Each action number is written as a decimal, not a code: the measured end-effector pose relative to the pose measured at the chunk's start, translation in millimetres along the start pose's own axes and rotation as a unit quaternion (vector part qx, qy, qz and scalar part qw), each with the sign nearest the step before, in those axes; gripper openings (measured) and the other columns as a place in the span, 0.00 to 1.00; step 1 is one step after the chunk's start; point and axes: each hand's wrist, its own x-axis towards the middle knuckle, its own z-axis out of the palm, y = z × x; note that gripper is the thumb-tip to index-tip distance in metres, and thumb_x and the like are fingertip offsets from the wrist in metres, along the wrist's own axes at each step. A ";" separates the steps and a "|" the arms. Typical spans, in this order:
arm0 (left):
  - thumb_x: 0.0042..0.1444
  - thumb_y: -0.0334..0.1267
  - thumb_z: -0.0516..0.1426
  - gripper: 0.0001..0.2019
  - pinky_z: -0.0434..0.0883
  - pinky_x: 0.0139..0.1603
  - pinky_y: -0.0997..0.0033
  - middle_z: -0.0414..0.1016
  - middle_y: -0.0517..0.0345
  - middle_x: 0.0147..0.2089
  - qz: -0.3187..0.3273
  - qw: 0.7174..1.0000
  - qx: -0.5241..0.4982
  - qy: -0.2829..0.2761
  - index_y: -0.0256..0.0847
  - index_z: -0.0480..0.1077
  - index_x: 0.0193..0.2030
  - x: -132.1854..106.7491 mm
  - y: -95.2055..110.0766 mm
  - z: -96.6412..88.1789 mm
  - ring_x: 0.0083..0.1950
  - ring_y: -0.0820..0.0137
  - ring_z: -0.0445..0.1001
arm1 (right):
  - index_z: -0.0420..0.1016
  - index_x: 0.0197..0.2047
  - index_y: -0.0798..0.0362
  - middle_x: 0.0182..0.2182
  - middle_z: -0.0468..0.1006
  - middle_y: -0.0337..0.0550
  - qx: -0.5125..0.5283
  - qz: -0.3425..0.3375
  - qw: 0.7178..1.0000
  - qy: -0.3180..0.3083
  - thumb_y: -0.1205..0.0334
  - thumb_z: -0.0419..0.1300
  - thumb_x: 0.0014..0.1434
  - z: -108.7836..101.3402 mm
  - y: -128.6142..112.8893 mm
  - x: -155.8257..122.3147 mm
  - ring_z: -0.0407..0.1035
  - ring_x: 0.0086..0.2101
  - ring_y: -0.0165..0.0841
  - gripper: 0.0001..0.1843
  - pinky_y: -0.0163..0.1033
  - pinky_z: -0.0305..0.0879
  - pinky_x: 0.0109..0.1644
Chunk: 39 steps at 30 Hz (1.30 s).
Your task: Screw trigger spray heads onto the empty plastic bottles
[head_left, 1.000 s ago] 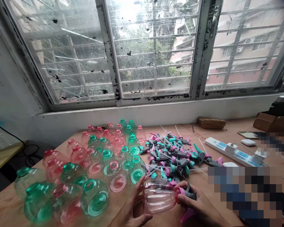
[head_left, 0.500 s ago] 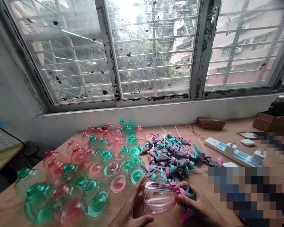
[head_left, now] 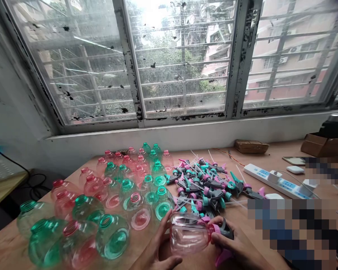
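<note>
A clear pink bottle lies sideways in the air near the table's front edge, its neck towards the right. My left hand cups its base end, thumb below and fingers along the far side. At the neck sits a trigger sprayer with a pink collar, a grey body and a pink trigger hanging down. My right hand is closed on it, thumb and fingers pinching the collar. Just beyond the bottle lies a heap of trigger sprayers in grey, pink and teal with thin white tubes.
Rows of open green bottles and pink bottles stand on the left of the wooden table. To the right are a white power strip, a white case, a brown parcel and a cardboard box. Windows rise behind.
Almost nothing differs. Both hands keep their grip on the bottle and sprayer, with only a very slight shift of the bottle.
</note>
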 end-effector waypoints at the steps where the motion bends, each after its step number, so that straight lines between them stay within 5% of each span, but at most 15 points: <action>1: 0.62 0.43 0.65 0.44 0.55 0.80 0.46 0.45 0.68 0.83 0.001 1.000 0.013 0.009 0.80 0.42 0.73 -0.6 -1.3 -0.5 0.83 0.53 0.46 | 0.78 0.39 0.55 0.22 0.76 0.34 0.000 0.000 1.000 0.000 0.44 0.76 0.51 -0.1 -0.1 0.0 0.66 0.23 0.29 0.24 0.33 0.58 0.29; 9: 0.58 0.45 0.68 0.49 0.50 0.81 0.43 0.44 0.60 0.84 -0.001 0.999 -0.041 0.022 0.73 0.40 0.75 -0.3 -9.5 -0.9 0.82 0.52 0.49 | 0.78 0.39 0.54 0.23 0.77 0.34 -0.018 -0.005 1.000 0.003 0.45 0.76 0.50 0.6 -0.8 -1.2 0.65 0.23 0.29 0.24 0.34 0.57 0.29; 15: 0.60 0.42 0.66 0.47 0.51 0.81 0.45 0.43 0.69 0.84 0.002 1.000 -0.019 -0.008 0.81 0.40 0.73 2.6 -4.9 -1.9 0.82 0.54 0.49 | 0.77 0.39 0.53 0.21 0.76 0.33 -0.021 0.000 1.000 0.004 0.42 0.75 0.51 1.6 -2.4 -0.8 0.65 0.22 0.30 0.24 0.36 0.57 0.29; 20: 0.62 0.45 0.64 0.46 0.53 0.80 0.47 0.45 0.65 0.83 -0.012 0.999 0.036 0.018 0.76 0.37 0.75 -2.3 -4.2 -1.4 0.82 0.54 0.50 | 0.78 0.39 0.53 0.22 0.76 0.34 -0.019 -0.002 1.000 0.004 0.42 0.75 0.51 1.6 -3.3 -0.8 0.65 0.23 0.30 0.24 0.35 0.58 0.29; 27: 0.55 0.50 0.68 0.53 0.50 0.81 0.47 0.48 0.54 0.83 -0.038 0.998 -0.047 0.014 0.64 0.37 0.78 -1.4 -6.7 -1.1 0.80 0.53 0.55 | 0.78 0.38 0.54 0.22 0.75 0.34 -0.007 -0.003 1.000 0.005 0.43 0.76 0.50 -0.5 0.9 0.0 0.65 0.23 0.30 0.24 0.34 0.57 0.29; 35: 0.61 0.47 0.65 0.47 0.51 0.81 0.46 0.43 0.64 0.84 -0.029 0.999 -0.013 0.010 0.75 0.37 0.75 2.0 -2.2 -1.0 0.83 0.54 0.47 | 0.79 0.38 0.54 0.22 0.76 0.34 -0.007 -0.005 1.000 0.009 0.44 0.75 0.52 -1.4 1.1 -0.7 0.67 0.23 0.31 0.22 0.35 0.59 0.29; 39: 0.59 0.48 0.66 0.52 0.46 0.83 0.46 0.42 0.61 0.84 -0.039 0.999 0.010 0.002 0.71 0.31 0.76 1.1 0.8 -0.1 0.84 0.54 0.43 | 0.78 0.39 0.53 0.22 0.77 0.34 -0.004 -0.003 1.000 0.008 0.45 0.75 0.52 -0.5 0.0 -1.3 0.67 0.23 0.31 0.22 0.35 0.60 0.29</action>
